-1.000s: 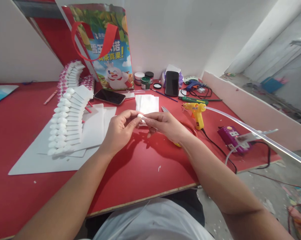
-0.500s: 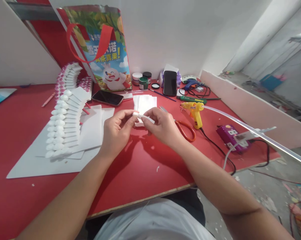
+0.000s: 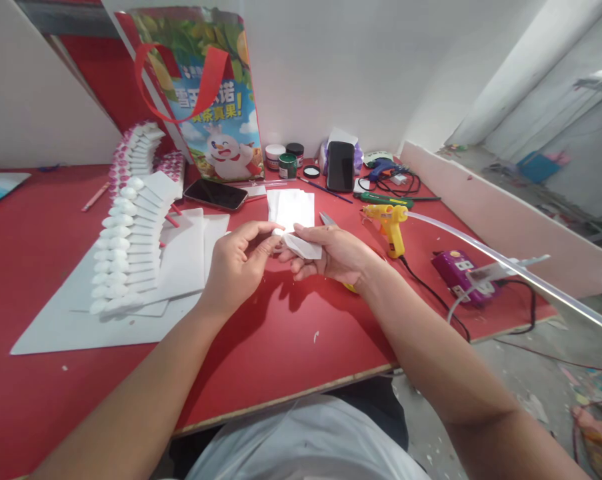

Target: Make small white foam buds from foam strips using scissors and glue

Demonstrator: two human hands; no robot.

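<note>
Between both hands, above the red table, is a small white piece point(image 3: 305, 247) with a rounded tip and a flat, paper-like tail. My left hand point(image 3: 241, 263) pinches the rounded tip between thumb and fingers. My right hand point(image 3: 338, 250) is turned partly palm up, its thumb and fingers closed on the flat tail. Just behind the hands lies a stack of white paper pieces point(image 3: 291, 208). To the left, a fanned row of similar white pieces with rounded tips point(image 3: 123, 248) rests on white sheets point(image 3: 55, 327).
A yellow glue gun point(image 3: 391, 230) with a long clear stick stands at right, beside a purple box point(image 3: 463, 277) with cords. Scissors point(image 3: 327, 219) lie partly under my right hand. Phones point(image 3: 215, 195), paint jars point(image 3: 287, 165) and a printed bag point(image 3: 215, 100) stand behind.
My right hand has rolled over, showing more of its palm and fingers. The flat tail of the white piece now faces up. My left hand keeps its pinch.
</note>
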